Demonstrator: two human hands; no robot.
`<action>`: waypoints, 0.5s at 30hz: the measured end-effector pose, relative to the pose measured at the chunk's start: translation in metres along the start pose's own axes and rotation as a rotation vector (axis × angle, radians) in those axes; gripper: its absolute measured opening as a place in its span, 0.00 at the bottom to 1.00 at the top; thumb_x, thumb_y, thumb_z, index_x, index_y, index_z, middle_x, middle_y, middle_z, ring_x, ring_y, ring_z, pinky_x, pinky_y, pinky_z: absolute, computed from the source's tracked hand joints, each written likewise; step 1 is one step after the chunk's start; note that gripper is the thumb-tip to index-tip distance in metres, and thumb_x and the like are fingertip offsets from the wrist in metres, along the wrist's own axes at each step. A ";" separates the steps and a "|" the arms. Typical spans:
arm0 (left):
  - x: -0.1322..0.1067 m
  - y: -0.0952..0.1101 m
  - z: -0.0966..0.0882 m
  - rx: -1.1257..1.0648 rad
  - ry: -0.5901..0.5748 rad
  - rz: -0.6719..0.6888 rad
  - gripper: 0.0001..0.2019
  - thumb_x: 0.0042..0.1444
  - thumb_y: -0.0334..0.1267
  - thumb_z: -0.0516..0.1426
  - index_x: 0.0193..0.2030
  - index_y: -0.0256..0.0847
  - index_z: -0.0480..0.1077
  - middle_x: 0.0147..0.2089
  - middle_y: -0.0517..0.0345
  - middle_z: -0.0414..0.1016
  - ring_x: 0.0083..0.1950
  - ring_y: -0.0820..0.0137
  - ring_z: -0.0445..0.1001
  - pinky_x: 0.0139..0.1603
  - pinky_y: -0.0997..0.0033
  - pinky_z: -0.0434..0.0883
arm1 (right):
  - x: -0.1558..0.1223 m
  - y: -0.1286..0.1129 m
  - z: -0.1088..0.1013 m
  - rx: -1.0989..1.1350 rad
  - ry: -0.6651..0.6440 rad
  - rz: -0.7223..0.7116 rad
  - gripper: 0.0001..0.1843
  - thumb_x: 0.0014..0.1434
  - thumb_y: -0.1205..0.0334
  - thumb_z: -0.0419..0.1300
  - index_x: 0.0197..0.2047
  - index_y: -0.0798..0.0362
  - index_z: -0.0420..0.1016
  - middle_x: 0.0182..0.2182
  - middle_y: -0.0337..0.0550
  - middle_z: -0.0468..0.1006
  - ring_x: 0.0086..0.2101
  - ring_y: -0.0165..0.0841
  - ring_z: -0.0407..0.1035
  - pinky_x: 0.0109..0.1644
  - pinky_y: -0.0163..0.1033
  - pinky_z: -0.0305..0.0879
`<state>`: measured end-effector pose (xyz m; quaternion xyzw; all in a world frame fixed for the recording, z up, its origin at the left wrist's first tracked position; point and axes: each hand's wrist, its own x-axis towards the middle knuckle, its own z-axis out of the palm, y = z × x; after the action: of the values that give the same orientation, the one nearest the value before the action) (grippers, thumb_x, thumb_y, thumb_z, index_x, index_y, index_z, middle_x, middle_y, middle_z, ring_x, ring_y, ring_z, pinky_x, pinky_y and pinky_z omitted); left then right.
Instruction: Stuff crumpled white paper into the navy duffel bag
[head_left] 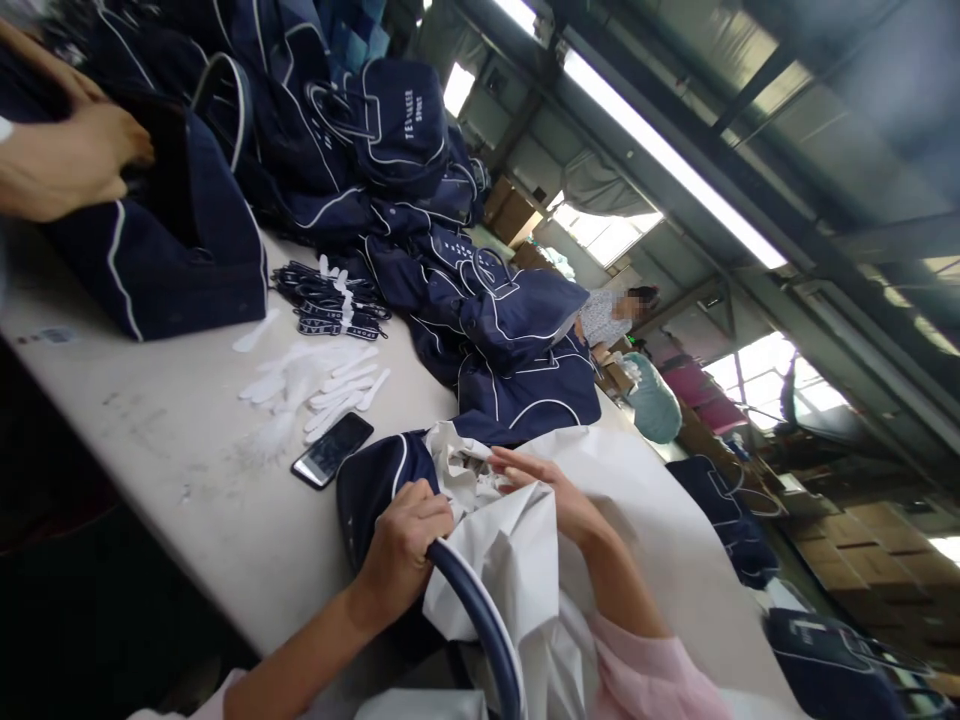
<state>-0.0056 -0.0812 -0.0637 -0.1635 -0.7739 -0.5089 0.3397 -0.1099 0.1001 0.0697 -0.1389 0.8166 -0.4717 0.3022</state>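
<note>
My left hand (405, 535) is closed on the opening edge of a navy bag (375, 480) with white piping, close to where its navy-and-white handle (480, 610) arches. Crumpled white paper (517, 550) fills the bag's mouth and spills over its side toward me. With its fingers stretched out, my right hand (544, 490) rests against the paper at the opening; its fingertips touch the folds. A black phone (332, 450) lies just left of the bag. Beyond it are several white flat strips (330, 385) and a bundle of black printed straps (337, 300).
At the left, another person's hand (90, 150) reaches into an open navy bag (202, 260). Stacked navy bags (510, 310) cover the table's far side. More bags (727, 520) are at right, near cardboard boxes (862, 550). A person (607, 315) is in the background.
</note>
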 end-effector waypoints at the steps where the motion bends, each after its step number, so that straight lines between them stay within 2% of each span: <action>1: 0.000 0.000 0.000 -0.007 0.008 0.002 0.17 0.68 0.33 0.49 0.25 0.37 0.58 0.28 0.59 0.65 0.36 0.68 0.58 0.37 0.64 0.53 | -0.021 -0.007 -0.010 0.001 -0.045 -0.009 0.36 0.61 0.41 0.63 0.66 0.49 0.66 0.61 0.53 0.69 0.58 0.46 0.66 0.64 0.56 0.59; 2: 0.000 0.000 0.001 -0.009 0.019 0.002 0.17 0.68 0.33 0.49 0.25 0.37 0.58 0.28 0.59 0.65 0.36 0.68 0.58 0.37 0.64 0.53 | -0.042 -0.013 -0.017 0.013 -0.141 -0.019 0.39 0.61 0.39 0.62 0.69 0.47 0.62 0.63 0.52 0.66 0.59 0.47 0.65 0.65 0.56 0.58; 4: 0.001 0.002 0.002 0.006 0.029 0.003 0.17 0.68 0.32 0.49 0.25 0.37 0.58 0.28 0.59 0.65 0.35 0.68 0.59 0.36 0.64 0.53 | -0.075 -0.015 -0.018 0.031 -0.361 -0.016 0.52 0.52 0.37 0.68 0.73 0.42 0.51 0.67 0.50 0.61 0.62 0.49 0.60 0.65 0.54 0.57; 5: 0.003 0.003 0.003 0.023 0.028 0.006 0.17 0.67 0.32 0.50 0.25 0.37 0.58 0.27 0.59 0.64 0.35 0.68 0.59 0.36 0.65 0.53 | -0.085 -0.011 -0.012 0.030 -0.411 -0.009 0.58 0.46 0.39 0.73 0.73 0.40 0.50 0.67 0.49 0.59 0.62 0.49 0.60 0.64 0.53 0.59; 6: 0.004 0.004 0.004 0.038 0.024 0.007 0.17 0.67 0.32 0.51 0.24 0.38 0.57 0.27 0.59 0.64 0.35 0.68 0.59 0.35 0.65 0.53 | -0.091 -0.004 -0.002 0.015 -0.394 -0.002 0.59 0.41 0.43 0.77 0.72 0.41 0.54 0.66 0.48 0.62 0.60 0.49 0.62 0.62 0.51 0.63; 7: 0.005 0.005 0.005 0.047 0.018 0.009 0.18 0.67 0.32 0.51 0.24 0.38 0.57 0.27 0.59 0.64 0.35 0.68 0.59 0.35 0.65 0.53 | -0.091 0.006 0.011 -0.012 -0.315 -0.005 0.53 0.41 0.49 0.78 0.68 0.44 0.63 0.61 0.48 0.68 0.56 0.48 0.67 0.57 0.48 0.67; 9: 0.008 0.007 0.005 0.039 0.018 0.007 0.19 0.66 0.30 0.52 0.22 0.38 0.56 0.26 0.60 0.63 0.35 0.69 0.60 0.34 0.66 0.54 | -0.080 0.028 0.037 -0.060 -0.075 -0.067 0.25 0.47 0.59 0.74 0.50 0.52 0.79 0.46 0.46 0.78 0.45 0.43 0.73 0.48 0.43 0.70; 10: 0.009 0.008 0.005 0.029 0.030 0.003 0.19 0.66 0.29 0.52 0.22 0.38 0.55 0.26 0.60 0.62 0.34 0.69 0.60 0.34 0.66 0.55 | -0.070 0.038 0.046 -0.066 0.030 -0.119 0.14 0.51 0.62 0.69 0.42 0.54 0.80 0.39 0.44 0.79 0.42 0.41 0.73 0.47 0.42 0.70; 11: 0.010 0.008 0.006 0.018 0.051 -0.001 0.20 0.66 0.27 0.52 0.21 0.38 0.54 0.25 0.60 0.62 0.34 0.69 0.60 0.34 0.67 0.55 | -0.058 0.046 0.052 -0.072 0.108 -0.174 0.08 0.53 0.65 0.65 0.38 0.54 0.80 0.36 0.42 0.80 0.41 0.39 0.73 0.49 0.41 0.69; 13: 0.011 0.010 0.007 0.000 0.107 -0.001 0.20 0.65 0.23 0.49 0.21 0.38 0.53 0.24 0.60 0.61 0.33 0.70 0.60 0.33 0.67 0.55 | -0.030 0.058 0.052 -0.144 0.232 -0.244 0.09 0.54 0.68 0.59 0.38 0.55 0.79 0.37 0.42 0.80 0.43 0.39 0.73 0.52 0.41 0.68; 15: 0.010 0.013 0.009 -0.008 0.162 0.001 0.20 0.64 0.20 0.46 0.21 0.38 0.54 0.24 0.60 0.60 0.32 0.70 0.59 0.33 0.67 0.55 | 0.001 0.063 0.042 -0.347 0.360 -0.183 0.09 0.53 0.67 0.57 0.35 0.56 0.79 0.37 0.44 0.80 0.43 0.41 0.73 0.48 0.41 0.68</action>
<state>-0.0085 -0.0689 -0.0500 -0.1234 -0.7418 -0.5234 0.4006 -0.0811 0.1033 -0.0006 -0.1755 0.9100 -0.3672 0.0799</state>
